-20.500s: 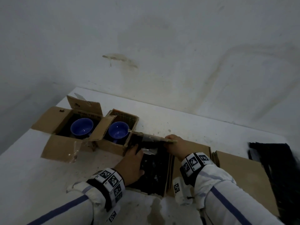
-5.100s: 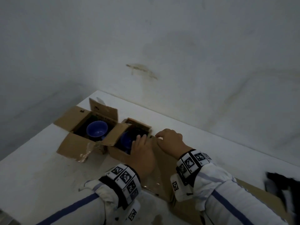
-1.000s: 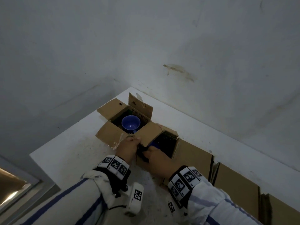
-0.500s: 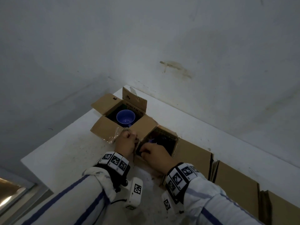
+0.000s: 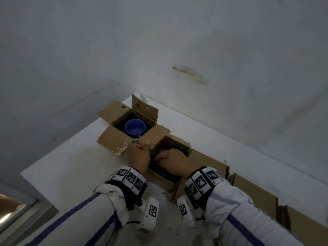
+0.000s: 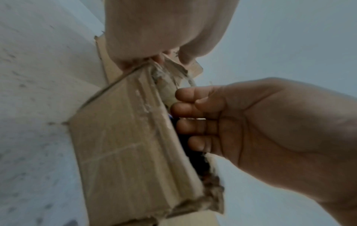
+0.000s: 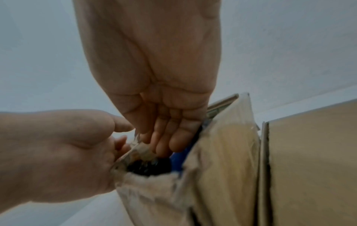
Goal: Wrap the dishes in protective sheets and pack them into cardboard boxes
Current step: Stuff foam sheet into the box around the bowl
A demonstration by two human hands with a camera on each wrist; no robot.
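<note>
Two open cardboard boxes stand side by side at the table's far left corner. The far box holds a blue bowl on dark padding. My left hand pinches the torn, taped top of the near box's left flap. My right hand reaches into that box, its bent fingers hooked behind the same flap. A strip of blue bowl and black sheet shows below the right fingertips. The rest of the inside is hidden.
Flattened cardboard boxes lie in a row along the white table to the right. A crumpled clear tape scrap hangs from the far box. Walls close in behind and on the left, and the table's left edge is near.
Both hands stay at the near box's left flap. The left hand has slid a little further up it, and the right hand has sunk deeper into the box.
</note>
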